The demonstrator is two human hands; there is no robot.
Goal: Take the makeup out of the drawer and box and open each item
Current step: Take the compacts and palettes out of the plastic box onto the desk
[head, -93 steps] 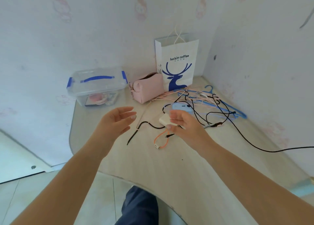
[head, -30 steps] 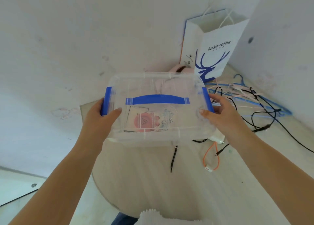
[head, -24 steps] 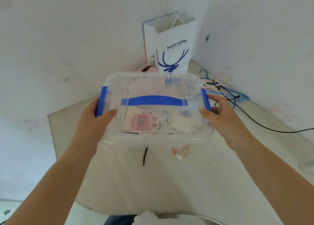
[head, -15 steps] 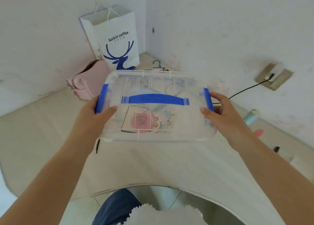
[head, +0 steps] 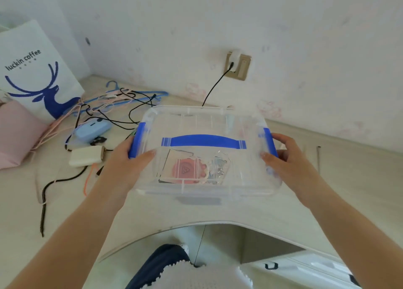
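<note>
A clear plastic box [head: 246, 179] with a shut lid, a blue handle [head: 204, 141] and blue side clips sits low over the desk in front of me. My left hand [head: 128, 164] grips its left end at the blue clip. My right hand [head: 285, 157] grips its right end at the other clip. Through the lid I see a pink round item [head: 187, 169] in a clear packet on the box floor. Whether the box rests on the desk or hangs just above it, I cannot tell.
Left of the box lie tangled black cables [head: 122, 107], a light blue device [head: 92, 129], a white charger block [head: 86, 156] and an orange cord [head: 88, 179]. A white deer-print paper bag [head: 32, 70] and a pink pouch [head: 15, 136] stand far left. A wall socket [head: 237, 67] is behind.
Both hands took hold of the box at the back left and carried it rightward along the desk to the front of me, past the cables; the view turned right with it.
</note>
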